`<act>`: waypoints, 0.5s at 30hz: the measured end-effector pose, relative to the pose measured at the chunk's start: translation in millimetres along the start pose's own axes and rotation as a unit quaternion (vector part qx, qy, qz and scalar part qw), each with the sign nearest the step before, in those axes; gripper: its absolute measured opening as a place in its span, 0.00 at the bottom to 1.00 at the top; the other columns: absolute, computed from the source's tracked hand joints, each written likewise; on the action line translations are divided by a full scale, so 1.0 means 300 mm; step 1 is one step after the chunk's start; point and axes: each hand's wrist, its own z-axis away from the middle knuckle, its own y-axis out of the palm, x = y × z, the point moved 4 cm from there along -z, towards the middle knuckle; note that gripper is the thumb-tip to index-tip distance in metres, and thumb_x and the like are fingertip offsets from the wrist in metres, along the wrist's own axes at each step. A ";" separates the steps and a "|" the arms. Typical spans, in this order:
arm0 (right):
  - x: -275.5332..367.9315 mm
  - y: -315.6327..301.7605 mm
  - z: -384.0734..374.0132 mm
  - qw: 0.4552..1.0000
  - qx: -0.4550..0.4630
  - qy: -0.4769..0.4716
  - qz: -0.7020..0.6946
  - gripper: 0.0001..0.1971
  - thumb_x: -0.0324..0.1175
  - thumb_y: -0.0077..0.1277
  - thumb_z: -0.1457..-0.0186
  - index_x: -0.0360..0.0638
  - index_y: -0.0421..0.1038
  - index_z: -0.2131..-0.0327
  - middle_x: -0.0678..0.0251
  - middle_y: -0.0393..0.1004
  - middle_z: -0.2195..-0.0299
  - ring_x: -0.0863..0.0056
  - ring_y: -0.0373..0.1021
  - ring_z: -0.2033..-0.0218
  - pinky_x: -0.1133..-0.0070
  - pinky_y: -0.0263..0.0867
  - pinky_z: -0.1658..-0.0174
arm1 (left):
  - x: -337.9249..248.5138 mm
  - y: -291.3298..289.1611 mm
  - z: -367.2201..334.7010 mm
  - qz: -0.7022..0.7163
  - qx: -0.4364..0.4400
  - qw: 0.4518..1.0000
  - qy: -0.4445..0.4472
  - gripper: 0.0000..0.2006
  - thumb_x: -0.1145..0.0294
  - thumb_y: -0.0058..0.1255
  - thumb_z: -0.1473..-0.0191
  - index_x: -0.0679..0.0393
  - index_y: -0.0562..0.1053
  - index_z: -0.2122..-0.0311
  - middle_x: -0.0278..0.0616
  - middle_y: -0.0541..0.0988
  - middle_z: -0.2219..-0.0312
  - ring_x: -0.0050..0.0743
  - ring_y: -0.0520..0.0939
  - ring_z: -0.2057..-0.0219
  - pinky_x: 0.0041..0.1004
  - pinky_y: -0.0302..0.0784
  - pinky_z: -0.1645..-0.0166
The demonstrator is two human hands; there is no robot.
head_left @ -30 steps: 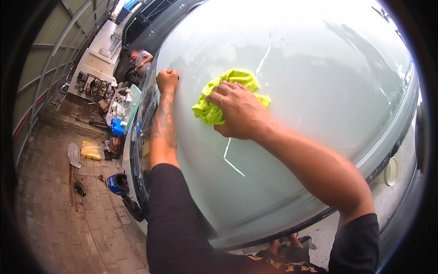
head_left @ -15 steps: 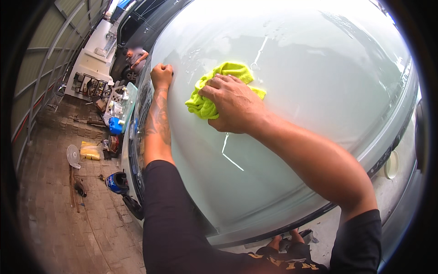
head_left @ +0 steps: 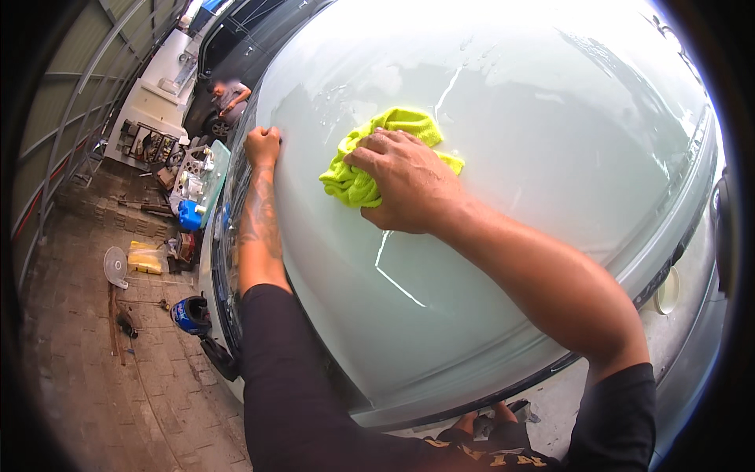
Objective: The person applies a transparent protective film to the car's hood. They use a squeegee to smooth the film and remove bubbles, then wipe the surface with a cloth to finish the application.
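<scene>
A pale silver-green car hood (head_left: 511, 259) fills most of the view, glossy and wet in spots. My right hand (head_left: 409, 181) lies flat on a bright yellow-green cloth (head_left: 370, 161) and presses it onto the hood. My left hand (head_left: 263, 145) is closed as a fist at the hood's left edge, bracing there with nothing visible in it. Both arms wear black sleeves pushed up the forearms.
On the brick floor to the left lie a blue helmet (head_left: 189, 313), a small white fan (head_left: 116, 266), a yellow bag (head_left: 145, 258) and a blue jug (head_left: 189, 214). Another person (head_left: 230, 96) crouches by a dark car at the back. A corrugated wall runs along the left.
My right hand has stayed on the cloth, with both shifting slightly across the hood. My left fist has stayed at the hood's left edge.
</scene>
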 end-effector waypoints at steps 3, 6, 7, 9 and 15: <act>-0.036 0.004 0.007 1.000 -0.010 0.001 0.007 0.28 0.38 0.65 0.56 0.44 0.73 0.48 0.60 0.73 0.47 0.60 0.64 0.39 0.66 0.58 0.34 | -0.061 0.018 0.129 0.039 0.003 0.999 0.034 0.14 0.66 0.52 0.52 0.64 0.68 0.82 0.53 0.73 0.85 0.46 0.72 0.83 0.44 0.67 0.73; -0.103 -0.029 0.035 0.999 -0.005 0.037 0.027 0.28 0.37 0.65 0.56 0.44 0.73 0.48 0.60 0.73 0.47 0.59 0.64 0.39 0.66 0.58 0.34 | -0.303 -0.127 0.472 0.133 0.080 0.980 0.124 0.15 0.68 0.52 0.50 0.61 0.63 0.83 0.46 0.65 0.85 0.40 0.68 0.83 0.39 0.65 0.75; -0.095 -0.038 0.027 0.999 -0.003 0.035 0.020 0.28 0.37 0.65 0.56 0.44 0.73 0.48 0.60 0.73 0.47 0.59 0.64 0.39 0.66 0.58 0.34 | -0.284 -0.174 0.517 0.151 0.098 0.977 0.111 0.15 0.69 0.52 0.50 0.61 0.62 0.82 0.45 0.63 0.84 0.40 0.67 0.82 0.38 0.64 0.74; -0.072 -0.033 0.024 0.999 -0.004 0.028 0.015 0.28 0.37 0.65 0.56 0.44 0.73 0.48 0.60 0.73 0.47 0.59 0.64 0.39 0.66 0.58 0.34 | -0.216 -0.146 0.434 0.119 0.076 0.986 0.086 0.14 0.69 0.51 0.50 0.62 0.64 0.82 0.47 0.66 0.84 0.42 0.68 0.82 0.40 0.65 0.74; -0.011 0.022 0.000 0.998 -0.051 -0.026 0.003 0.28 0.37 0.63 0.58 0.42 0.74 0.50 0.57 0.74 0.52 0.57 0.67 0.44 0.65 0.60 0.37 | 0.152 -0.024 -0.005 -0.015 -0.016 1.000 -0.013 0.16 0.64 0.53 0.51 0.66 0.68 0.83 0.50 0.74 0.87 0.37 0.72 0.84 0.39 0.67 0.74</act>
